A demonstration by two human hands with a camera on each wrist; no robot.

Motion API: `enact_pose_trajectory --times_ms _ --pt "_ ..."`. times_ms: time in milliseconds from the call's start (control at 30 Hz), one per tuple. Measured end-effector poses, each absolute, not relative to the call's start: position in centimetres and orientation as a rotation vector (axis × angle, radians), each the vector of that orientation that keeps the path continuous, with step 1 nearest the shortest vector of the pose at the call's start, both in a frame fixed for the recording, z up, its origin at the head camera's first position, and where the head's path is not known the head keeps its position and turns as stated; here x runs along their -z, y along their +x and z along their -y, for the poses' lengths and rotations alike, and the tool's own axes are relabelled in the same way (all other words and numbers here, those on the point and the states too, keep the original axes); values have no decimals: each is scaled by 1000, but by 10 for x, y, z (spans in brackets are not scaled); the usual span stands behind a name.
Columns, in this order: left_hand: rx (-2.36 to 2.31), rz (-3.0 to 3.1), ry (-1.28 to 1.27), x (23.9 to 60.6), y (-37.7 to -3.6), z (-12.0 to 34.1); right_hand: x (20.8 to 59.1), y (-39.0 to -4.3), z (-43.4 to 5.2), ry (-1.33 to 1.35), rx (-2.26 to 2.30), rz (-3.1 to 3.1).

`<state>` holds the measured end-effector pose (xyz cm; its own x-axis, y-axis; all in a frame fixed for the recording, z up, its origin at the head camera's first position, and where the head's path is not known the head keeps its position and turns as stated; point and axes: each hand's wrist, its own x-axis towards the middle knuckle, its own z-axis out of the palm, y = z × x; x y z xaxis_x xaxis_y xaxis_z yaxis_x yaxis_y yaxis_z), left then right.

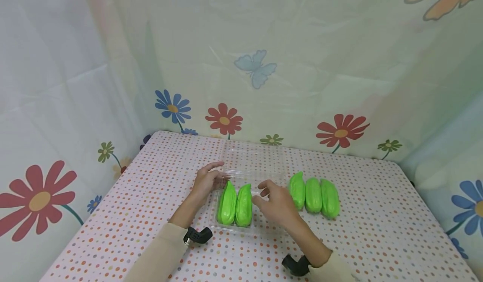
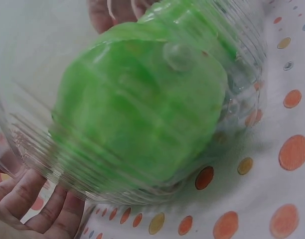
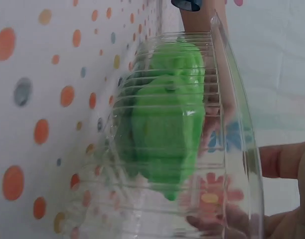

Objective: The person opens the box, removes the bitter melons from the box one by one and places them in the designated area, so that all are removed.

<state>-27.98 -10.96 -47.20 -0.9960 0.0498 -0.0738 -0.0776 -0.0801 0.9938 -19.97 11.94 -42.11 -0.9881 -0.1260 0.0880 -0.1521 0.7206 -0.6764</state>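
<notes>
A clear plastic container (image 1: 241, 228) lies on the dotted tablecloth with its lid (image 1: 253, 158) folded open behind it. Two green ridged gourds (image 1: 235, 204) lie side by side inside. My left hand (image 1: 220, 175) holds the container's far left corner, and my right hand (image 1: 264, 189) pinches its right rim. In the left wrist view a gourd (image 2: 142, 104) fills the ribbed container wall (image 2: 242, 45), with fingers (image 2: 48, 209) beside it. The right wrist view shows a gourd (image 3: 167, 129) behind the container wall (image 3: 232, 99) and my thumb (image 3: 284, 159) on the rim.
Three more green gourds (image 1: 313, 194) lie in a row on the table just right of the container. Flowered cloth walls (image 1: 256, 84) close the table in at the back and on both sides. The table's near edge runs below my forearms.
</notes>
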Motion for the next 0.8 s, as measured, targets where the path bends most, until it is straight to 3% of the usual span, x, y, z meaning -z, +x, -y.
enact_pose_trajectory --times_ms 800 --pt "-2256 -2082 -21 475 -281 110 431 -201 -92 372 -1259 3054"
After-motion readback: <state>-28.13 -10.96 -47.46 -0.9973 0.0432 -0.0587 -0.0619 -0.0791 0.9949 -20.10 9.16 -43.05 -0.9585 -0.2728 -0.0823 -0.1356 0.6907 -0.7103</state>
